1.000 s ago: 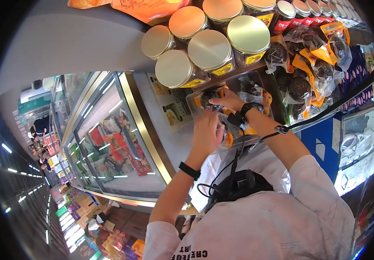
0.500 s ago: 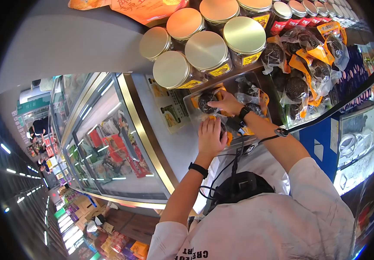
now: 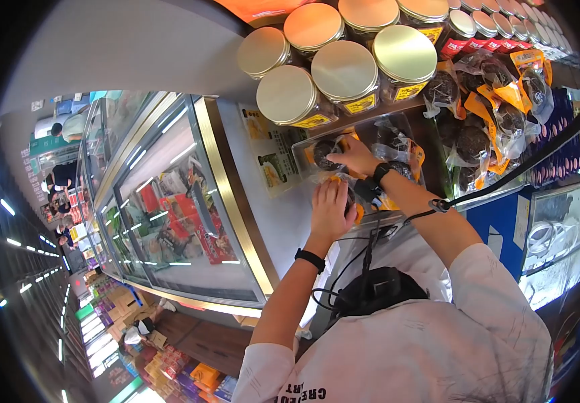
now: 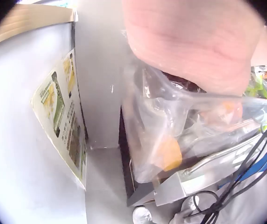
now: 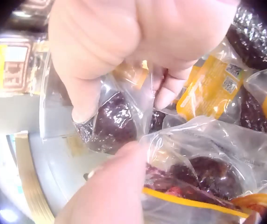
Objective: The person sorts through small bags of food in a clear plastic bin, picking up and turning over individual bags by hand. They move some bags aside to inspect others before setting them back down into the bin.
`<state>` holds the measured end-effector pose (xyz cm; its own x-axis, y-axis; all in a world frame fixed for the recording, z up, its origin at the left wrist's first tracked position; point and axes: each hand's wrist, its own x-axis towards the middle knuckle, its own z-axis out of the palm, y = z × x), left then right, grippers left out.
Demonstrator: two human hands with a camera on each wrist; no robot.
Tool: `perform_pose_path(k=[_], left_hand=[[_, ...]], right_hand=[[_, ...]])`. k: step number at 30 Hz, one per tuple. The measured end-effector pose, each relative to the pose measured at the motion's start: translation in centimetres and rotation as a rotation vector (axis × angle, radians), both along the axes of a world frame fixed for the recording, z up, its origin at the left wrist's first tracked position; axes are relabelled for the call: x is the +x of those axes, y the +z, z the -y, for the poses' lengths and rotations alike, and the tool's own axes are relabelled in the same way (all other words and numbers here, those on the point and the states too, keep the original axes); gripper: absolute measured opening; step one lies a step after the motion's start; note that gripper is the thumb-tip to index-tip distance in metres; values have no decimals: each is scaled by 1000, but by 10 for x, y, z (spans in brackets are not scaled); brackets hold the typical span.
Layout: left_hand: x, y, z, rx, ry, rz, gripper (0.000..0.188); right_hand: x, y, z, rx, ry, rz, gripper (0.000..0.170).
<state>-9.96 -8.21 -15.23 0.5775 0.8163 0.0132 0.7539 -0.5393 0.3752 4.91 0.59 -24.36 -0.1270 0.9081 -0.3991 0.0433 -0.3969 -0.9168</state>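
Note:
In a clear plastic tray [image 3: 301, 149] lie several clear bags with orange labels, each holding a dark, glossy, roundish food. My right hand [image 3: 359, 159] reaches in from the right and grips one bag of dark food [image 5: 114, 121] at the tray's far left, its thumb pressed on the near side and its fingers behind. My left hand [image 3: 332, 209] is over the tray's near left part, fingers on one side and thumb on the other of a second bag of dark food [image 5: 208, 175]. In the left wrist view my palm covers most of that bag's contents.
Jars with gold lids [image 3: 345, 70] stand behind the tray. More bagged dark food [image 3: 473, 144] lies to the right. A glass-fronted display case [image 3: 169, 201] is at the left, with a printed sign [image 3: 272, 151] beside the tray. Black cables [image 4: 245, 168] hang near the tray.
My left hand has come down from above the tray's left edge onto the nearer bag, its fingers closing over it. The right hand stays on its bag; the head view has shifted slightly.

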Motion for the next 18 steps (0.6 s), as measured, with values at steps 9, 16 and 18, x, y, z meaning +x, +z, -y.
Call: perform_pose_path(k=[9, 16, 18], left_hand=[[-7, 5, -6, 113, 465, 246, 60], [-40, -31, -12, -920, 799, 905, 60], [-30, -16, -11, -787, 808, 749, 58]], right_hand=[[29, 20, 11, -190, -45, -237, 57], [38, 38, 20, -54, -88, -150, 56], [41, 55, 28, 17, -89, -53, 56]])
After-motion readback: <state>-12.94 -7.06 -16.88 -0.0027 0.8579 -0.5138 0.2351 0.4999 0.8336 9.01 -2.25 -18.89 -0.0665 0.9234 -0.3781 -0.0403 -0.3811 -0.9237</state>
